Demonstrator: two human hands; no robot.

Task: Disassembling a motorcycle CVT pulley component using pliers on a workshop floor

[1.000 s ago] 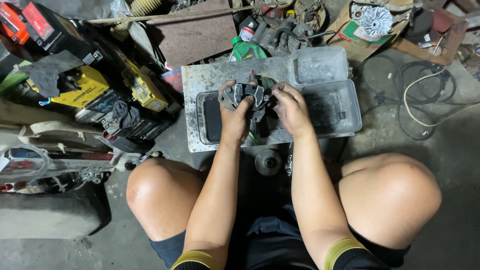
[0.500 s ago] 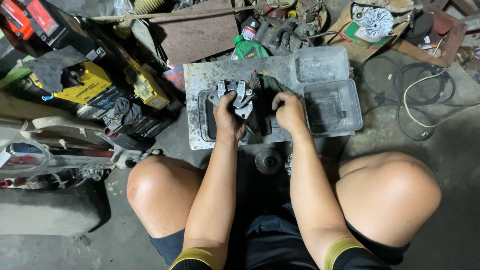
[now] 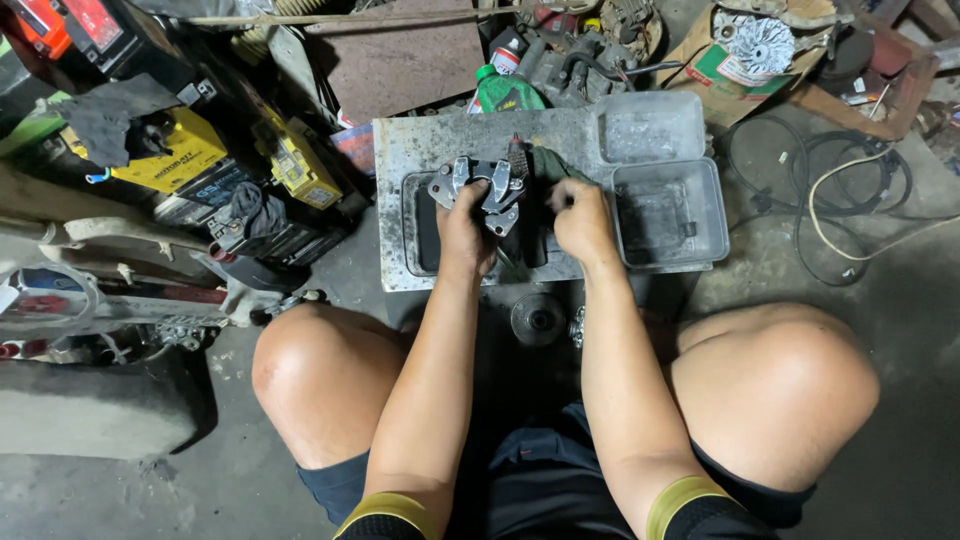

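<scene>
A: Left hand (image 3: 466,232)?

B: Closed round the lower edge of a grey metal casting (image 3: 487,187), a lobed housing with bolt ears. Fingers wrap underneath, so the fingertips are out of sight. The casting sits raised over the left recess of the tray.

A: Right hand (image 3: 583,225)?

B: Curled into a loose fist, knuckles up, just beside the casting. It presses on or grips a dark green rag (image 3: 551,165) that pokes out above the knuckles. Whether the fingers pinch the cloth or only bear down on it, I cannot tell; the palm hides the contact.

A: Anything between the hands?

B: A dark shape, possibly another part. Too shadowed to make out.

A: Support surface?

B: A dirty grey plastic tray (image 3: 430,150) lying on the concrete floor, with a shallow rectangular bin (image 3: 668,210) in its right half. Grime masks what lies in the bin.

A: Nearer the body?

B: A small round pulley-like part (image 3: 538,320) on the floor between the knees, half in shadow. Something metallic beside it, unclear.

A: Surroundings?

B: Yellow-topped batteries (image 3: 170,160) stacked at left, partly under black cloth. A green bottle (image 3: 503,92) behind the tray, base hidden. A finned metal rotor (image 3: 762,45) on cardboard at top right, cut by the frame edge. Coiled cables (image 3: 830,190) at right.
</scene>
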